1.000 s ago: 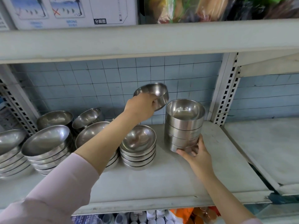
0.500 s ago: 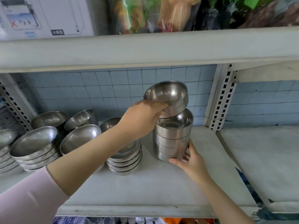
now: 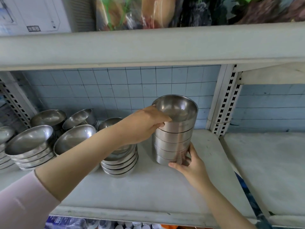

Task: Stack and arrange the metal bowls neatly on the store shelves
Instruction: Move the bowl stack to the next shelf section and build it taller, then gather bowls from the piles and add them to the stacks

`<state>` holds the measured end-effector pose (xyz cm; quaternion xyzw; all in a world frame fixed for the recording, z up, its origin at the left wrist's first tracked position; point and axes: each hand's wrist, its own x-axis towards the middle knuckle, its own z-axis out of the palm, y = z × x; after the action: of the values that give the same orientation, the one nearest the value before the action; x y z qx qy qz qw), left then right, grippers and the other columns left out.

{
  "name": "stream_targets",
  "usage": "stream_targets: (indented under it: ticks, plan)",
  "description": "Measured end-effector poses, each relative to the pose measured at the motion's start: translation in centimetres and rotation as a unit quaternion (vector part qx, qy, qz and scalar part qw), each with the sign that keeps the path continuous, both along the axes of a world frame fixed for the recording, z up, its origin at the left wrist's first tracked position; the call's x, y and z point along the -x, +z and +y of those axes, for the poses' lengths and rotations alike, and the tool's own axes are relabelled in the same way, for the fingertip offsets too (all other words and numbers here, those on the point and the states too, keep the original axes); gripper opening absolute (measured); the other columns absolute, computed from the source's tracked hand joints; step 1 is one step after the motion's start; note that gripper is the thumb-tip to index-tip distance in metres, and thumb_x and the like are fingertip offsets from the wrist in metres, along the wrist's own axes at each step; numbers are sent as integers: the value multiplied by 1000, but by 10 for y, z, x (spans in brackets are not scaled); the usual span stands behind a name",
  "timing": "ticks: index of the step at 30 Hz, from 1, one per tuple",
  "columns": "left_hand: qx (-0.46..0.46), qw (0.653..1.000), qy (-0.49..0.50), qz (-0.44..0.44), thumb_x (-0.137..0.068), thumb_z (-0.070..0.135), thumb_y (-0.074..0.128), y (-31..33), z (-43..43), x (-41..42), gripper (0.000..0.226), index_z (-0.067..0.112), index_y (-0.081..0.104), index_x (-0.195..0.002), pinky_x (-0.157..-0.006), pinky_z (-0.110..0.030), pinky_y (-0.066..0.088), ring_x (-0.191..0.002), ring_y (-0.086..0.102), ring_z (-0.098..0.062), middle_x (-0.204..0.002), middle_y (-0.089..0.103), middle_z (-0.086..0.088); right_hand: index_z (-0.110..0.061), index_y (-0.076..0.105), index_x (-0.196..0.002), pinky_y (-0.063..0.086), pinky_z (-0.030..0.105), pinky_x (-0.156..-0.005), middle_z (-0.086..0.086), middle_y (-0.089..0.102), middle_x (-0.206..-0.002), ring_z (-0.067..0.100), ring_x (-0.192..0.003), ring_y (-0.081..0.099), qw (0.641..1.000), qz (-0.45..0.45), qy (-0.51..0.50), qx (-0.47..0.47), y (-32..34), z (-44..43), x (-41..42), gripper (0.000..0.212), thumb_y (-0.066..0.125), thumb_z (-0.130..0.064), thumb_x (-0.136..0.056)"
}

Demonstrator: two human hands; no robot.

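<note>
our left hand (image 3: 143,126) pinches the near rim of the top bowl (image 3: 179,109), thumb over the edge and fingers curled on the outer wall. that bowl sits on the tall stack of straight-sided bowls (image 3: 173,146); we cannot tell whether it is fully seated. the stack stands on the shelf (image 3: 148,192) towards its right end, near the perforated upright (image 3: 222,100). our right hand (image 3: 189,166) clasps the bottom of the stack from the front right. just left, a lower stack of shallow bowls (image 3: 120,161) sits partly behind our left forearm.
</note>
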<state>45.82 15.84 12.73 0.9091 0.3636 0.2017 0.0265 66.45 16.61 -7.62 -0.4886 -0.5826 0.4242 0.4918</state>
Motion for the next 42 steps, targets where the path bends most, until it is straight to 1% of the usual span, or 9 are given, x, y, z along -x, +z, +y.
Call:
stream_targets:
  ticks: [4, 10, 15, 19, 24, 30, 36, 40, 42]
  plan:
    - [-7, 999, -20, 30, -96, -2, 49, -3, 16, -6, 24, 7, 67, -109, -92, -43, 43, -96, 52, -27, -94, 66, -1, -29, 42, -138, 53, 19, -84, -13, 67, -122, 7, -103, 69, 1000, -2, 8, -4, 1, 4, -11, 92, 92, -13, -62]
    - [86, 996, -17, 26, -99, 1, 45, 14, 42, -30, 32, 10, 64, -124, -88, -22, 32, -91, 42, -10, -88, 46, 32, -64, 42, -116, 51, 13, -80, -30, 66, -110, 2, -100, 67, 999, -39, -8, -16, 7, 25, -42, 87, 92, -18, -62]
    - [127, 991, 15, 41, -102, 6, 41, 23, 60, -47, 29, 11, 63, -120, -80, -21, 33, -90, 45, -13, -91, 57, 3, -72, 36, -115, 49, 10, -81, -38, 62, -112, -6, -102, 64, 998, -56, -11, -15, 7, 40, -57, 90, 92, -25, -62]
    - [128, 989, 37, 64, -102, 8, 41, 22, 75, -56, 22, 18, 60, -98, -85, -24, 30, -95, 39, -15, -88, 51, 11, -56, 37, -125, 48, 11, -86, -24, 63, -121, 0, -108, 64, 997, -70, -13, -13, 10, 54, -65, 88, 91, -25, -64]
    - [126, 986, 85, 68, -102, 9, 40, 20, 92, -69, 24, 8, 63, -110, -99, -40, 38, -109, 47, -24, -103, 58, -4, -20, 32, -148, 47, 32, -103, -6, 58, -135, 13, -117, 62, 997, -74, -4, 1, 21, 71, -75, 99, 89, -16, -67]
    - [109, 985, 113, 65, -101, 11, 40, 19, 104, -76, 27, 13, 63, -115, -100, -46, 41, -111, 50, -25, -111, 60, -8, -19, 28, -151, 46, 20, -97, -6, 58, -136, 9, -116, 61, 994, -103, -8, 24, 28, 80, -82, 102, 89, -21, -69]
    - [90, 990, 109, 28, -102, 10, 41, 5, 100, -73, 31, 18, 62, -123, -106, -32, 32, -123, 43, -20, -123, 57, 1, -19, 16, -155, 37, 19, -94, -5, 51, -143, 13, -125, 52, 983, -180, -10, 30, 41, 73, -83, 113, 87, -35, -69]
    - [75, 991, 112, 3, -103, 11, 38, 4, 89, -67, 43, 27, 44, -142, -114, -28, 17, -146, 21, -15, -155, 34, 5, -21, 30, -149, 37, 25, -96, -9, 49, -140, 6, -123, 46, 986, -159, -55, -16, 59, 55, -76, 87, 77, -42, -79]
    - [58, 991, 119, 8, -103, 13, 38, 2, 81, -52, 46, 31, 36, -146, -117, -27, 10, -148, 13, -12, -160, 23, 9, -17, 40, -143, 43, 31, -94, -2, 51, -140, 16, -126, 49, 988, -87, -116, -54, 66, 40, -69, 70, 72, -39, -84]
